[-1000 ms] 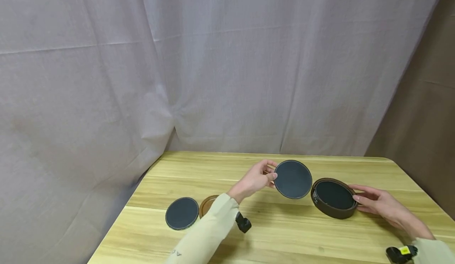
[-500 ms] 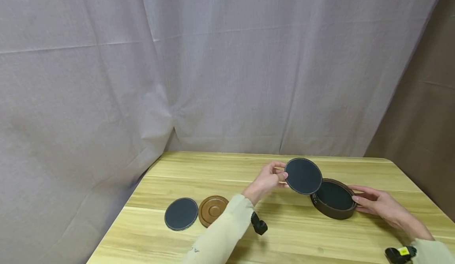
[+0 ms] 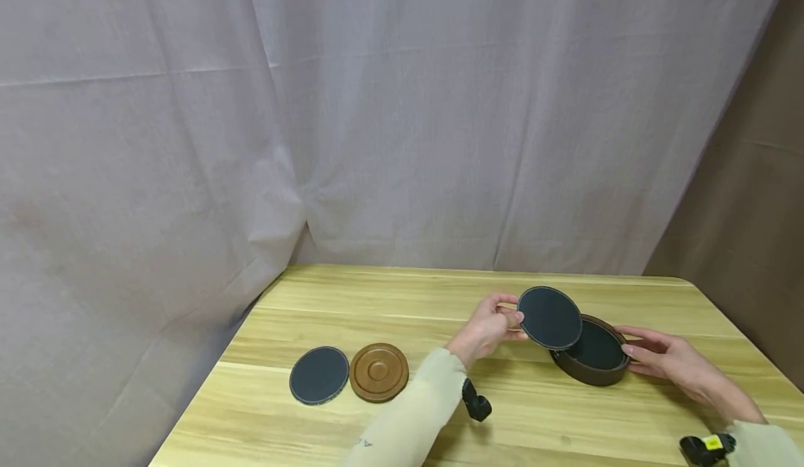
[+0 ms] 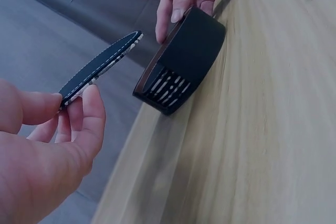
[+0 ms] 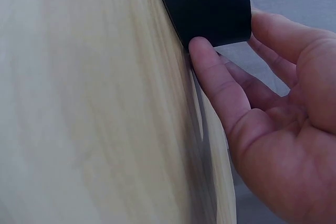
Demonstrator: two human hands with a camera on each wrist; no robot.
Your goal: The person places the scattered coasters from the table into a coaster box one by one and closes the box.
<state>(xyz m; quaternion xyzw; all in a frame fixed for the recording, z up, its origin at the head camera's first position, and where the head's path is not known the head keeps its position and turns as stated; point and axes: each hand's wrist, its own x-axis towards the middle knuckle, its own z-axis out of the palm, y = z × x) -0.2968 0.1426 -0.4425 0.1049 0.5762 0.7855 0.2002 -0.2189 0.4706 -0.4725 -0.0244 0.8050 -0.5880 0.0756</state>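
Observation:
My left hand (image 3: 493, 326) pinches a round black coaster (image 3: 549, 317) by its left edge. Pale stitching runs round its rim, and the left wrist view shows a black-and-white patterned underside. Held tilted, the coaster (image 4: 100, 66) is apart from the round dark brown coaster holder (image 4: 197, 48), whose left part it covers in the head view. On the table, the holder (image 3: 590, 375) has a black disc-shaped surface inside and a side opening showing striped edges. My right hand (image 3: 675, 364) grips the holder's right side, thumb at the rim and fingers against the wall.
Left on the wooden table (image 3: 534, 432) lie another black coaster (image 3: 319, 376) and a round brown wooden piece (image 3: 379, 373) with ringed grooves, side by side. The left sleeve (image 3: 408, 418) passes close to the wooden piece. A grey curtain (image 3: 402, 139) hangs behind the table.
My left hand has carried the coaster rightward, from beside the holder to overlapping it in view, and lately a little downward. The left sleeve has uncovered the wooden piece. My right hand stays put.

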